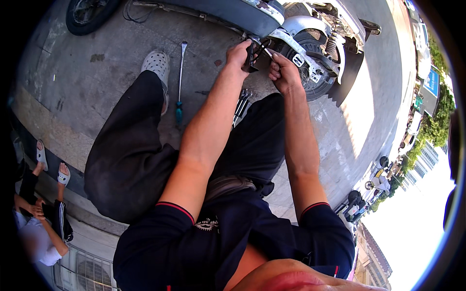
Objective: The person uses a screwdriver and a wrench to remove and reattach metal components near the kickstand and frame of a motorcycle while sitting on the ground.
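Note:
A scooter (233, 15) stands on the ground ahead of me, with its rear wheel (310, 82) to the right. My left hand (238, 54) is closed around a black part (250, 64), just below the scooter's body. Thin black cables loop between my two hands. My right hand (286, 72) pinches a slim silver tool (268, 51) that points up and left toward the cables; its exact kind is unclear. Both hands are close together beside the wheel. What the tool's tip touches is too small to make out.
A long metal lever with a teal handle (179, 112) lies on the concrete left of my arms. Several wrenches (240, 107) lie between my forearms. At the left edge sits another person (48, 233). Parked scooters (381, 182) stand far right.

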`<move>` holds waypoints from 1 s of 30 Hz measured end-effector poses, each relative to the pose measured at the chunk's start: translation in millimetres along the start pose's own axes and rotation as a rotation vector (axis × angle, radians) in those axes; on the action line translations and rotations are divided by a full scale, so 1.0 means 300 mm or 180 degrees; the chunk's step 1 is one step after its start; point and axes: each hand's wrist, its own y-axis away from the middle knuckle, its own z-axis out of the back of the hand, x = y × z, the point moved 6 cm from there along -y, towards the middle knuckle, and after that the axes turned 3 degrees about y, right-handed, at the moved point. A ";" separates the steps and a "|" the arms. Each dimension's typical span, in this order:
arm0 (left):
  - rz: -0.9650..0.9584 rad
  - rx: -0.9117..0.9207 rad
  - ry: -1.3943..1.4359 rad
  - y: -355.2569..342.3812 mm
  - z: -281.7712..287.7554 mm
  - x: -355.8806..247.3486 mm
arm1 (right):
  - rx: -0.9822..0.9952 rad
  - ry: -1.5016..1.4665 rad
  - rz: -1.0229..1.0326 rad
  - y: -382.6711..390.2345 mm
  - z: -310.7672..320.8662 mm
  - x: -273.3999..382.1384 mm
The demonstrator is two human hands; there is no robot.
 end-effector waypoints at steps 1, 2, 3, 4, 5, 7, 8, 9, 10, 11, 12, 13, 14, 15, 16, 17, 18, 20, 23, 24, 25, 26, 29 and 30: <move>0.0011 0.0022 0.0096 0.003 -0.004 -0.003 | -0.0288 -0.0114 0.0091 0.062 -0.101 -0.027; 0.0052 0.0063 0.0171 0.011 -0.010 0.006 | -0.0476 -0.0079 0.0252 0.093 -0.182 -0.054; 0.0121 0.0108 0.0107 0.015 -0.014 0.009 | -0.0657 -0.0038 0.0423 0.112 -0.230 -0.054; 0.0186 0.0149 0.0045 0.019 -0.014 0.009 | -0.0723 -0.0213 0.0358 0.124 -0.232 -0.044; 0.0248 0.0186 -0.0014 0.023 -0.015 0.009 | -0.0681 -0.0205 0.0310 0.147 -0.210 -0.052; 0.0005 -0.0037 0.0158 0.010 -0.005 -0.003 | -0.0538 -0.0159 0.0235 0.183 -0.146 -0.057; -0.0029 -0.0065 0.0158 -0.001 -0.009 -0.015 | -0.0526 -0.0078 0.0185 0.179 -0.112 -0.048; 0.0008 -0.0103 0.0149 0.030 -0.020 -0.005 | -0.0532 -0.0346 0.0174 0.148 -0.037 -0.060; 0.0064 -0.0136 0.0122 0.033 0.000 0.021 | -0.0482 -0.0348 0.0185 0.116 0.004 -0.057; 0.0069 -0.0157 0.0102 0.015 0.018 0.025 | -0.0384 -0.0336 0.0213 0.082 0.028 -0.044; 0.0030 -0.0150 0.0067 -0.007 0.014 0.003 | -0.0249 -0.0356 0.0126 0.052 0.044 -0.041; 0.0020 -0.0160 0.0059 -0.006 0.006 -0.007 | -0.0077 -0.0346 0.0059 0.018 0.064 -0.038; 0.0009 -0.0171 0.0051 -0.002 -0.002 -0.010 | 0.0096 -0.0334 -0.0009 -0.020 0.084 -0.029; 0.0035 -0.0214 0.0055 0.007 0.007 0.004 | 0.0240 -0.0327 -0.0118 -0.044 0.107 -0.033; 0.0050 -0.0172 0.0090 -0.002 0.006 0.003 | 0.0232 -0.0260 -0.0130 -0.067 0.117 -0.013; 0.0043 -0.0189 0.0117 -0.004 0.012 0.007 | 0.0091 -0.0145 -0.0181 -0.085 0.133 -0.007; 0.0039 -0.0200 0.0134 -0.003 0.005 0.005 | 0.0093 -0.0123 -0.0183 -0.116 0.149 0.000; 0.0030 -0.0159 0.0192 -0.008 0.004 0.021 | 0.0042 -0.0039 -0.0172 -0.147 0.171 0.008; -0.0036 -0.0042 0.0305 -0.050 0.022 0.024 | 0.0054 0.0100 -0.0153 -0.147 0.128 0.032; -0.0007 -0.0009 0.0308 -0.059 0.025 0.027 | 0.0087 0.0091 -0.0151 -0.132 0.122 0.035; 0.0005 0.0009 0.0322 -0.061 0.024 0.025 | 0.0140 0.0090 -0.0164 -0.110 0.092 0.042; -0.0008 0.0003 0.0347 -0.060 0.021 0.027 | 0.0139 0.0156 -0.0075 -0.069 0.068 0.035; 0.0045 0.0035 0.0387 -0.044 0.024 0.033 | -0.0435 0.0456 0.0359 0.100 -0.156 -0.006; 0.0157 0.0138 0.0365 -0.024 0.003 0.032 | -0.0605 0.0405 0.0438 0.129 -0.183 -0.028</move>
